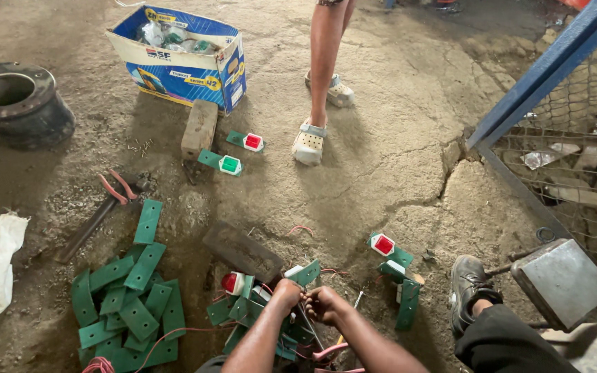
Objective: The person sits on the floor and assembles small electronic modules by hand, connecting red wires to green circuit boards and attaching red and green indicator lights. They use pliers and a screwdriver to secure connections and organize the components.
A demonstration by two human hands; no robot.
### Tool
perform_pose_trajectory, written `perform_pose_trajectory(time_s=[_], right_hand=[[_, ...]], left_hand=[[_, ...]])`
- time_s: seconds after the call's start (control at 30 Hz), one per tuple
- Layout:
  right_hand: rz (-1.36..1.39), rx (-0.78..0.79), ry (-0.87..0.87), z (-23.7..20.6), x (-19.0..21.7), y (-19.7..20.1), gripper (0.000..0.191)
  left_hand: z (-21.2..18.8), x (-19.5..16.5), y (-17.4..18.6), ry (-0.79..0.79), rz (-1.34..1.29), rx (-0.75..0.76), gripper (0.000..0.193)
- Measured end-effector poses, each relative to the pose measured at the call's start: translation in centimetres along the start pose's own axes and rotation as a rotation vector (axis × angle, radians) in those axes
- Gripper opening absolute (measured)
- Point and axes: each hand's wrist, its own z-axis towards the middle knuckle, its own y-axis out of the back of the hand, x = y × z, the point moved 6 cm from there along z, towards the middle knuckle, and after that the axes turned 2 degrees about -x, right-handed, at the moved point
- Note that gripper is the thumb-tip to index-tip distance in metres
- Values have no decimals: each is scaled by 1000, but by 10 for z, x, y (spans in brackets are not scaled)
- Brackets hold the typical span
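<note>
Green flat plastic bracket pieces (291, 311) with small rectangular lamps lie bunched on the dirt floor (395, 159) right under the person's two hands, low in the middle of the view. The left hand (285, 293) is closed into a fist over the cluster, gripping one of the green pieces. The right hand (325, 304) is curled just beside it, touching it, with its fingers pinched on something thin at the same spot; what exactly it grips cannot be told. A red-handled tool (333, 351) lies just below the hands.

To the left sits a loose heap of green perforated plastic plates (129, 304), with a thin red wire (167, 338) running across it. Further up lie red-handled pliers (115, 190), a wooden block (200, 128), and two finished green brackets, one with a red lamp (247, 141) and one with a green lamp (222, 163). A blue and white cardboard box (181, 59) stands beyond them. Another person's legs in pale clogs (310, 141) stand near the box.
</note>
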Motion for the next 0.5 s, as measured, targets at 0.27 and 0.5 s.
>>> perform_pose_trajectory(time_s=[0.27, 0.5], right_hand=[[-878, -110, 438, -13, 18, 3, 14], [-1417, -317, 969, -42, 31, -19, 21]], left_hand=[[5, -2, 13, 5, 248, -128, 14], [6, -1, 10, 27, 95, -77, 11]])
